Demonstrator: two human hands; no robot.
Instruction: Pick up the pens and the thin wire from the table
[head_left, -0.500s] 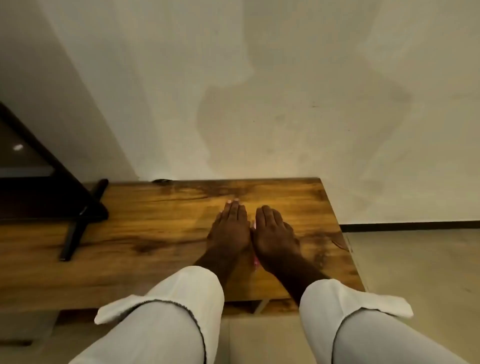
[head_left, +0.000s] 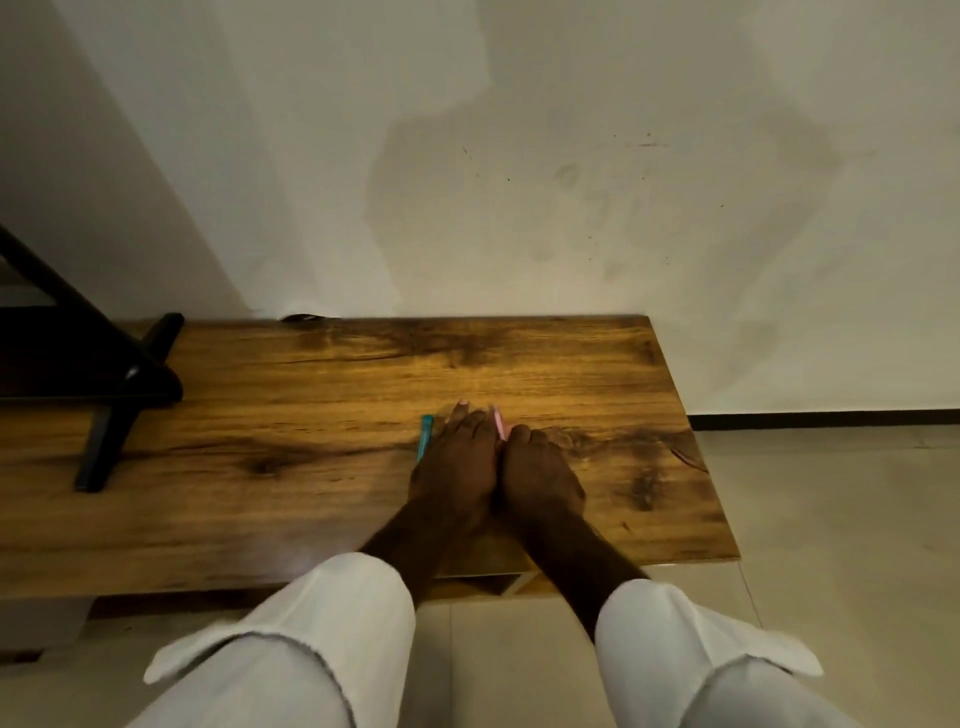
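Observation:
My two hands lie side by side on the wooden table top, near its right end. My left hand rests flat with straight fingers. A thin teal stick pokes out along its left edge, partly under the hand. My right hand has its fingers curled in. A thin pink stick juts forward from its fingertips, between the two hands. The rest of both sticks is hidden beneath the hands. White sleeves cover both forearms.
A black stand with splayed feet sits on the table's left part. A pale stained wall rises right behind the table. Tiled floor lies to the right and below the front edge.
My right hand's fingers have curled in, and the pink stick now shows ahead of them. A teal stick has come into sight beside my left hand. The view has dipped slightly.

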